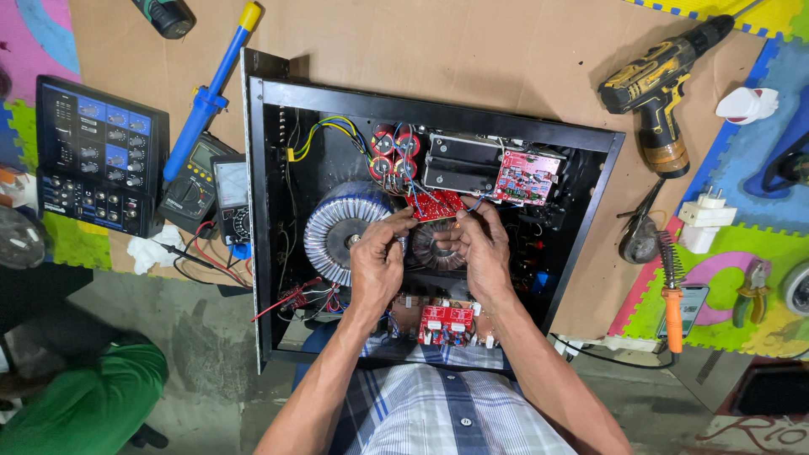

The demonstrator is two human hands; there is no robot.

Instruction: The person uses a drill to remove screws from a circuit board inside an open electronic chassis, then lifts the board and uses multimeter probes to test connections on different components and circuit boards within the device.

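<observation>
Nearest me: plaid shirt, both forearms reaching up into the open black chassis (268,211). A pair of red boards (447,323) sits at the chassis's near edge, just under my wrists.

Left hand (376,259) and right hand (482,251) are close together, fingers curled and pinching at the small red circuit board (435,205), which hangs on its wires above the gap between the large toroidal transformer (337,232) and the smaller coil (436,246). Both hands seem closed on the board's near edge or its leads; I cannot tell which finger bears the load.

Risks as I judge them: the board looks held only by thin wires, so a tug could break a joint or drag a lead across the red capacitors (394,153) just behind. A slip could drop it onto bare parts.

Room: tight inside. The chassis walls hem both sides, and the larger red board (526,177) crowds the far right. Outside, the cardboard is cluttered: multimeter (199,179) and blue desoldering pump (208,97) left, soldering iron (671,291) and yellow drill (660,88) right. The clearest way out is straight back toward me.
</observation>
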